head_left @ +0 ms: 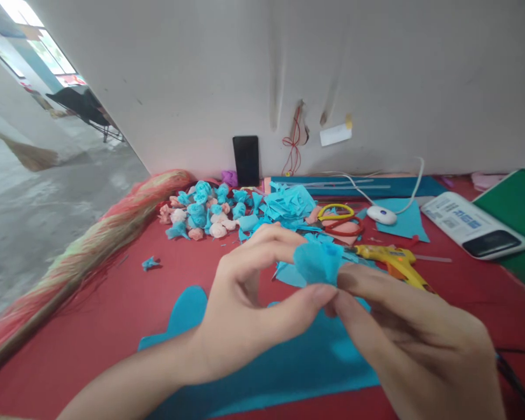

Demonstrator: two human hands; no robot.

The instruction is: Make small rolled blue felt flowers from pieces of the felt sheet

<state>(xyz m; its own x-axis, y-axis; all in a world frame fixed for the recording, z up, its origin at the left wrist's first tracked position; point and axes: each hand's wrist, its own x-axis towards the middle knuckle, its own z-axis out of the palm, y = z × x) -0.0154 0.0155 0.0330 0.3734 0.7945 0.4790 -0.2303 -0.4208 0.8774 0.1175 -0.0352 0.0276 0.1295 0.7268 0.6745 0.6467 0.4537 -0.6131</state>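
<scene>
Both hands up close, over blue felt sheet (pixel 289 361) on red table (pixel 114 291). Left hand (pixel 240 309): thumb and fingers pinched on blue paper flower (pixel 317 262). Right hand (pixel 402 326): fingertips pinched on same flower from other side; flower sits between the two hands, above the sheet.

Landmark = flower.
- Glue gun (pixel 394 262), yellow: just right of flower, on table.
- Scissors (pixel 341 219), yellow and red handles: behind flower.
- Mouse (pixel 381 215), white, w/ cable: behind-right.
- Pile of small blue and pink flowers (pixel 201 213): behind-left.
- Blue scraps (pixel 289 204): behind.
- Phone (pixel 246 160), black, leaning on wall: far behind.
- White device (pixel 475 224), poss. card reader: far right.
- Broom (pixel 83 251): far left.
</scene>
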